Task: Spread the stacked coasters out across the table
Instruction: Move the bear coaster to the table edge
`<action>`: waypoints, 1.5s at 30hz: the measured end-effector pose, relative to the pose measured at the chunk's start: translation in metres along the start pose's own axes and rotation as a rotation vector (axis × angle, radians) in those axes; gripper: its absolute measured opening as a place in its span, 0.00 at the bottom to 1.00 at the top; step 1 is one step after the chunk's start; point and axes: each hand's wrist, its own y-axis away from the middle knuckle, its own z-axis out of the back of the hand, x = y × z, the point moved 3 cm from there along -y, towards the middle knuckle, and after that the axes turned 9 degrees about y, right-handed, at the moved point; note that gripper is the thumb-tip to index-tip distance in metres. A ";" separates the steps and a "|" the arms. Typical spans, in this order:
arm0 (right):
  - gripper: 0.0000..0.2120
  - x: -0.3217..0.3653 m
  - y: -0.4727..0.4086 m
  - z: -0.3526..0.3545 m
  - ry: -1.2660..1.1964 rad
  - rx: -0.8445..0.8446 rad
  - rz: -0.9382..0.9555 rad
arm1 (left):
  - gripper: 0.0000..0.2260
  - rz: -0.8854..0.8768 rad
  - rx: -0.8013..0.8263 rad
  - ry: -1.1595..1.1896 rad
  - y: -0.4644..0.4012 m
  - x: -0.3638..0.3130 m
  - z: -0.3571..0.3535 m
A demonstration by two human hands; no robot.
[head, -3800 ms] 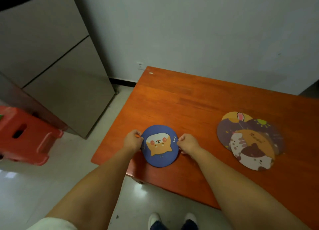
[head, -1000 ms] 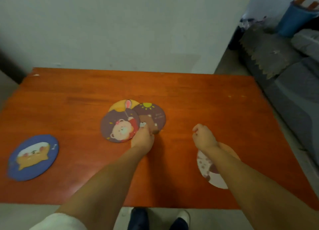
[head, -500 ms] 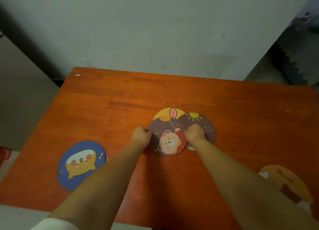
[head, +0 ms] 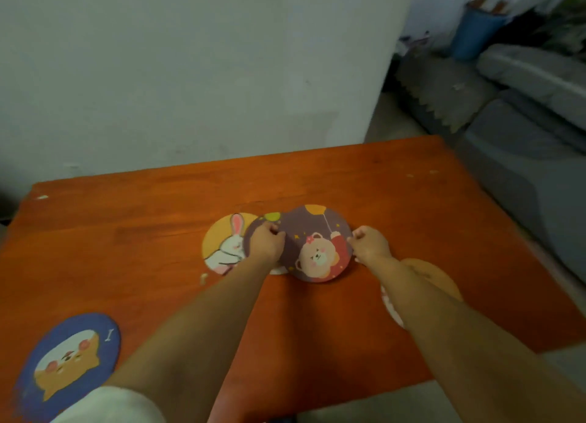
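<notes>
A round purple coaster with a bear (head: 317, 248) sits mid-table, pinched at its left edge by my left hand (head: 268, 243) and at its right edge by my right hand (head: 369, 243). It overlaps a dark coaster with a green sun (head: 269, 218), mostly hidden under my left hand. To the left lies a yellow rabbit coaster (head: 223, 245). A blue dog coaster (head: 68, 362) rests at the near left corner. An orange coaster (head: 440, 280) lies near right, largely covered by my right forearm.
The orange wooden table (head: 126, 232) stands against a pale wall; its near and right edges are in view. A small crumb (head: 203, 277) lies near the rabbit coaster. Grey cushioned furniture (head: 523, 143) and a blue bucket (head: 472, 32) stand to the right.
Both hands have carried the bear coaster to the right, off the rabbit coaster, which now shows almost whole. The camera view has swung right.
</notes>
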 end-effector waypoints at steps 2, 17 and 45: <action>0.05 -0.049 0.001 0.043 -0.017 -0.069 -0.040 | 0.10 -0.028 0.085 0.007 0.019 -0.026 -0.052; 0.16 -0.319 -0.026 0.290 -0.026 -0.186 -0.078 | 0.07 -0.115 0.192 0.043 0.150 -0.168 -0.357; 0.05 -0.176 -0.362 0.377 0.342 0.309 0.582 | 0.16 0.333 -0.430 0.407 -0.008 -0.288 -0.447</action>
